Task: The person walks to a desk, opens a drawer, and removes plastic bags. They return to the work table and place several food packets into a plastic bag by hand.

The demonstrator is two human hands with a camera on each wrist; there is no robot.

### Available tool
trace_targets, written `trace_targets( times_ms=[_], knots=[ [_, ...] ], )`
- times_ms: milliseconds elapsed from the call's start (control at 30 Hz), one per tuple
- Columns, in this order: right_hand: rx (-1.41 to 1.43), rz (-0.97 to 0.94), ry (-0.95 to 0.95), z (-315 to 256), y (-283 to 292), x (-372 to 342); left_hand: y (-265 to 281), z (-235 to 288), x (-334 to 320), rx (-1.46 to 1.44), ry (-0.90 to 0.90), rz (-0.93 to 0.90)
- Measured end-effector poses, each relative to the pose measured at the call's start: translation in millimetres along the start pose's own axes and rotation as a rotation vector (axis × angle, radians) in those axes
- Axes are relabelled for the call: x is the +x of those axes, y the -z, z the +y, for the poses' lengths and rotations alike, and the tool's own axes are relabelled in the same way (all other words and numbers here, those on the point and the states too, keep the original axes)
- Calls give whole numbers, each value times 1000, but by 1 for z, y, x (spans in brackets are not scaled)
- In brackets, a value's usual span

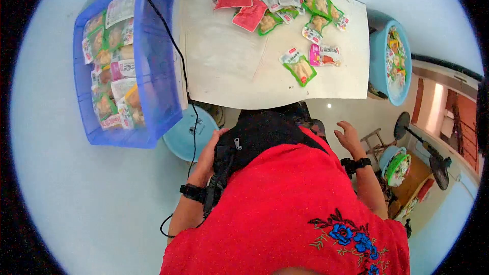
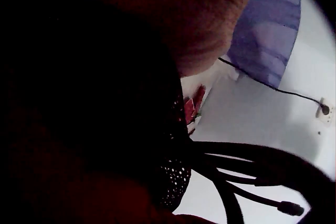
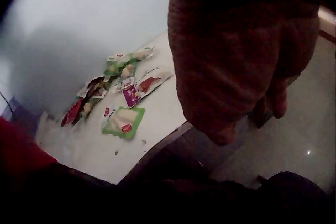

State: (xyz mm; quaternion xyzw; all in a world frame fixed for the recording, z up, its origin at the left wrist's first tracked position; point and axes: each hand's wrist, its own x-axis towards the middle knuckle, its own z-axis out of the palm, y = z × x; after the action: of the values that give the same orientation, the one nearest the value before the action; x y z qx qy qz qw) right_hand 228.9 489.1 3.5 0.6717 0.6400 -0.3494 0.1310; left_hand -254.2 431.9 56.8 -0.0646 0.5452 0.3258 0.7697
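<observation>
My left hand (image 1: 207,155) is down at my left side, against the black waist bag (image 1: 232,145), its far side hidden. No object shows in it. Over the floor at my right side, my right hand (image 1: 349,138) hangs with fingers loosely spread and holds nothing. Ahead of both hands is the white table (image 1: 219,71). Nearest on it lie a green-edged food packet (image 1: 299,67) and a pink-and-white packet (image 1: 324,55). Behind them is a heap of packets, with two red ones (image 1: 250,14) and several green ones (image 1: 317,4).
A blue plastic crate (image 1: 162,71) full of packets stands left of the table. Below it is a light blue basin (image 1: 181,140). Another blue tub (image 1: 406,51) with packets is at the right. A black cable (image 1: 175,46) hangs past the table's left edge. Fans (image 1: 439,165) stand far right.
</observation>
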Motion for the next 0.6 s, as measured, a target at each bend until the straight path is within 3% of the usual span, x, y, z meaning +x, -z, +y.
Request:
trace_targets(
  times_ms=[300, 600],
  knots=[
    [57, -38, -46, -13, -10, -17, -14, 5, -1, 144, -52, -25],
    [74, 113, 60, 40, -5, 10, -40, -11, 14, 316, -126, -31]
  ],
)
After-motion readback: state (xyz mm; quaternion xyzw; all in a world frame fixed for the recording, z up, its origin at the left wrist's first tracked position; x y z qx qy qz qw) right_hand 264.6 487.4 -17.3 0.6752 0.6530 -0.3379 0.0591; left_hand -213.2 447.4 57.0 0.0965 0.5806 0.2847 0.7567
